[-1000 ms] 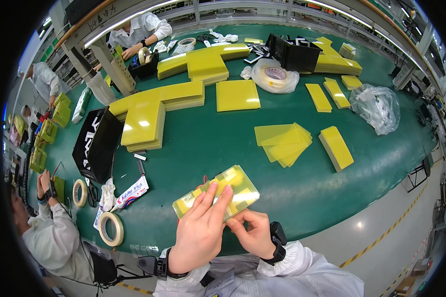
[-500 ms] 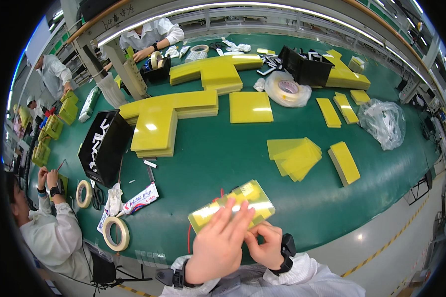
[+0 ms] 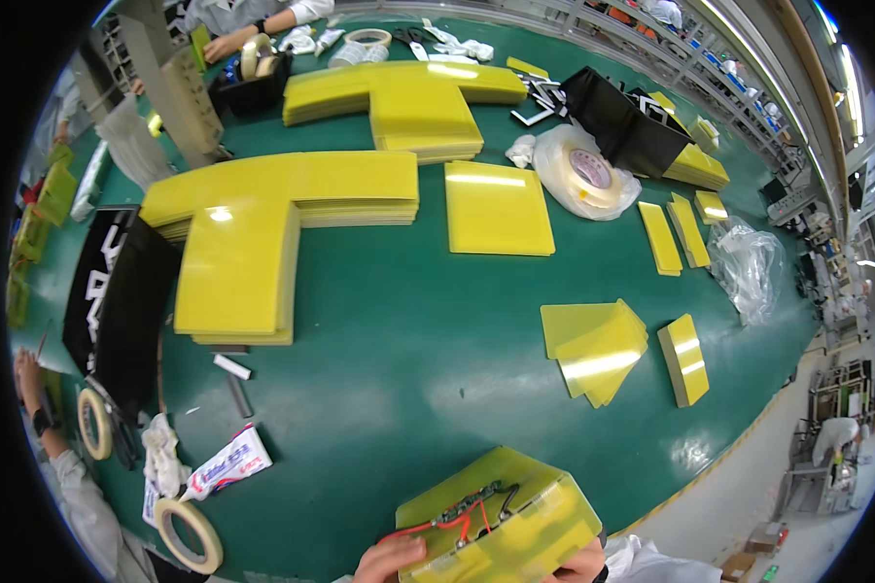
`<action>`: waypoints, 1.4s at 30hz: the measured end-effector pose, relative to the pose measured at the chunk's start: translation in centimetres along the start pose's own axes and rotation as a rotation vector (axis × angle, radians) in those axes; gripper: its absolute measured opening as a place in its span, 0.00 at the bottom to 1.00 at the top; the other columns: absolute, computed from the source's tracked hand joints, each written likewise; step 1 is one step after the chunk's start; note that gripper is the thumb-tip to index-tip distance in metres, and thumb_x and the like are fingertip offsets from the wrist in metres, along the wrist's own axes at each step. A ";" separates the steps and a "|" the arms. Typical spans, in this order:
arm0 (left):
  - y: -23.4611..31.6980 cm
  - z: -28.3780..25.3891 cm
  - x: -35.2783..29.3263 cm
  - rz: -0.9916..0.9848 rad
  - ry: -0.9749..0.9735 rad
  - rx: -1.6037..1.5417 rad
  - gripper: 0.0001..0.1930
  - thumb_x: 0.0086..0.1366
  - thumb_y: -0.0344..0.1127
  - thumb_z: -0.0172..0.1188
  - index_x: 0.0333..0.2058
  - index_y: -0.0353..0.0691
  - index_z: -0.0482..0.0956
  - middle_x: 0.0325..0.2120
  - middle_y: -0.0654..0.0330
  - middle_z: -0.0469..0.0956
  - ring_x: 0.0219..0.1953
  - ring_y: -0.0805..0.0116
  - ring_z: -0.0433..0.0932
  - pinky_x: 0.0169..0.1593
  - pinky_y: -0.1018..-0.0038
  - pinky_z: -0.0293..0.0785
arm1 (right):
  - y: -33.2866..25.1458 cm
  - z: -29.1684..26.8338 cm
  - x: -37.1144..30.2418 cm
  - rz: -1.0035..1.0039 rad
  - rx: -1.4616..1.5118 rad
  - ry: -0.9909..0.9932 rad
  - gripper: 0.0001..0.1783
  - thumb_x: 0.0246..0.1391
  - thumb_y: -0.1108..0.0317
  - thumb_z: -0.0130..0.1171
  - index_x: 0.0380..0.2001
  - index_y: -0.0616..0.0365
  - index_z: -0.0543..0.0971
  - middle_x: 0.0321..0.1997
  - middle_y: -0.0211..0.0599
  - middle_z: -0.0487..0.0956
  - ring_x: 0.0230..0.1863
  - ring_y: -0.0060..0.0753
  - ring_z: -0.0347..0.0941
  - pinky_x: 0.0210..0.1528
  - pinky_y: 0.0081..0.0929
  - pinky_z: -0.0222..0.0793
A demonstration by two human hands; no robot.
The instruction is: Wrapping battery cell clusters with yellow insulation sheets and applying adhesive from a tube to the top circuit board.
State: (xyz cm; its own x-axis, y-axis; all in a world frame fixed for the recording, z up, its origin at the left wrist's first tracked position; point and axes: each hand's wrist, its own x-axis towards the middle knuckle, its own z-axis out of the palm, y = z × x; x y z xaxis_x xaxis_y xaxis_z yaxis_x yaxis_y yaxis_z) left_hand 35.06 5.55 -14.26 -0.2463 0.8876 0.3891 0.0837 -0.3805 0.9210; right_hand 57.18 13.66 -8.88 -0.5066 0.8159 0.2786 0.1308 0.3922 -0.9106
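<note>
At the lower edge I hold a battery pack [image 3: 544,530] covered in translucent yellow sheets. One side shows a narrow green circuit board with red and black wires. My left hand [image 3: 389,559] grips its near left corner, beside a red wire that runs out over the fingers. My right hand [image 3: 581,564] is closed around the lower right corner, its fingers partly hidden by the pack. Beyond the pack lie fanned yellow sheets [image 3: 593,348] and a small stack of narrow yellow sheets [image 3: 685,360].
On the green table [image 3: 389,389] are stacked yellow sheets [image 3: 233,262], a square yellow sheet pile [image 3: 498,209], black bins [image 3: 131,311] [image 3: 632,126], a glue tube [image 3: 228,462], a tape roll [image 3: 190,534], a bagged tape roll [image 3: 588,175] and a crumpled plastic bag [image 3: 746,262]. Co-workers sit at left.
The pack has been tilted, so its side with board and wires shows. My left hand has moved from flat on top to the left corner. The view has shifted, and both hands appear lower.
</note>
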 end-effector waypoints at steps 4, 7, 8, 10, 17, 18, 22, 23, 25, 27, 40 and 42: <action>0.2 0.6 2.0 0.161 0.022 -0.078 0.20 0.54 0.43 0.65 0.38 0.31 0.78 0.44 0.44 0.75 0.51 0.50 0.72 0.58 0.56 0.65 | 1.3 -0.2 -0.6 -0.081 0.016 -0.061 0.05 0.47 0.74 0.61 0.27 0.65 0.81 0.28 0.44 0.80 0.28 0.42 0.77 0.31 0.30 0.71; 1.9 1.2 2.3 0.070 0.088 -0.088 0.23 0.55 0.46 0.64 0.38 0.28 0.78 0.44 0.44 0.75 0.50 0.50 0.72 0.58 0.56 0.63 | 1.0 0.0 -1.0 0.009 0.052 -0.029 0.05 0.49 0.73 0.59 0.28 0.65 0.80 0.31 0.44 0.79 0.30 0.43 0.76 0.33 0.33 0.70; 2.3 1.4 2.3 0.004 0.116 -0.081 0.23 0.56 0.46 0.65 0.38 0.28 0.77 0.44 0.44 0.75 0.49 0.51 0.73 0.58 0.56 0.63 | 1.1 0.2 -1.3 0.003 0.045 -0.005 0.06 0.51 0.73 0.57 0.29 0.64 0.80 0.32 0.45 0.79 0.31 0.43 0.75 0.35 0.35 0.70; 2.1 1.7 2.7 0.032 0.140 -0.062 0.22 0.57 0.43 0.62 0.41 0.28 0.76 0.41 0.45 0.77 0.47 0.53 0.74 0.56 0.57 0.67 | 1.3 0.3 -1.5 0.014 0.038 0.010 0.05 0.49 0.72 0.58 0.28 0.64 0.80 0.31 0.44 0.78 0.30 0.42 0.75 0.34 0.34 0.69; 2.0 1.7 3.0 0.051 0.164 -0.048 0.22 0.56 0.41 0.63 0.41 0.26 0.76 0.39 0.46 0.78 0.47 0.54 0.75 0.56 0.59 0.68 | 1.1 0.2 -0.6 0.053 0.024 0.000 0.05 0.44 0.72 0.60 0.25 0.63 0.79 0.27 0.41 0.76 0.26 0.40 0.73 0.31 0.33 0.67; 2.1 1.9 3.1 0.048 0.211 -0.074 0.21 0.55 0.40 0.65 0.40 0.26 0.76 0.40 0.45 0.78 0.48 0.53 0.75 0.56 0.59 0.68 | 1.0 0.1 -0.5 0.055 0.021 -0.003 0.05 0.44 0.72 0.61 0.25 0.62 0.79 0.26 0.41 0.76 0.26 0.40 0.72 0.30 0.33 0.66; 1.1 0.6 3.5 0.127 0.050 -0.149 0.28 0.50 0.37 0.71 0.45 0.22 0.74 0.44 0.43 0.76 0.52 0.50 0.72 0.58 0.59 0.65 | 0.8 0.0 -0.2 0.068 0.018 -0.008 0.05 0.41 0.72 0.62 0.23 0.61 0.78 0.23 0.39 0.75 0.23 0.39 0.71 0.29 0.32 0.65; 0.6 0.1 3.5 0.161 -0.002 -0.151 0.30 0.48 0.36 0.73 0.46 0.22 0.73 0.45 0.43 0.75 0.53 0.49 0.71 0.59 0.59 0.64 | 0.7 0.0 -0.2 0.065 0.012 -0.012 0.05 0.40 0.72 0.62 0.23 0.61 0.78 0.23 0.38 0.75 0.23 0.39 0.71 0.28 0.32 0.64; 0.4 -0.5 3.6 0.209 -0.072 -0.158 0.34 0.48 0.36 0.74 0.49 0.21 0.71 0.49 0.41 0.73 0.55 0.49 0.70 0.60 0.58 0.62 | 0.8 0.0 0.0 0.066 0.008 -0.022 0.05 0.39 0.71 0.63 0.22 0.61 0.78 0.21 0.38 0.74 0.21 0.38 0.70 0.27 0.31 0.64; 0.6 -0.9 3.7 0.179 -0.099 -0.158 0.35 0.47 0.37 0.74 0.49 0.21 0.71 0.49 0.41 0.73 0.55 0.49 0.70 0.60 0.59 0.62 | 0.8 0.1 0.3 0.067 -0.008 -0.027 0.06 0.37 0.71 0.64 0.21 0.60 0.78 0.20 0.37 0.74 0.20 0.37 0.69 0.26 0.31 0.63; 0.6 0.1 1.1 0.268 -0.069 0.167 0.30 0.48 0.49 0.72 0.48 0.44 0.74 0.54 0.30 0.62 0.57 0.35 0.64 0.59 0.49 0.63 | 3.8 -2.9 -2.4 0.175 -0.619 0.111 0.08 0.31 0.74 0.66 0.20 0.57 0.77 0.13 0.30 0.70 0.13 0.34 0.64 0.21 0.27 0.58; 0.6 0.6 -0.7 0.124 -0.054 0.191 0.40 0.44 0.57 0.72 0.54 0.47 0.68 0.63 0.28 0.43 0.65 0.33 0.50 0.62 0.49 0.58 | 2.6 -4.5 -1.5 0.181 -0.454 0.282 0.13 0.38 0.69 0.69 0.29 0.59 0.78 0.25 0.37 0.77 0.25 0.35 0.73 0.29 0.29 0.66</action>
State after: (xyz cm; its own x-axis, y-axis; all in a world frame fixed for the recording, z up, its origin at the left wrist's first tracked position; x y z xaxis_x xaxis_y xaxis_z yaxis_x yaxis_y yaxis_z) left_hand 35.89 4.88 -13.99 -0.1713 0.8519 0.4950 0.2927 -0.4357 0.8512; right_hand 62.13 15.34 -10.29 -0.2032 0.9447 0.2576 0.5796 0.3280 -0.7459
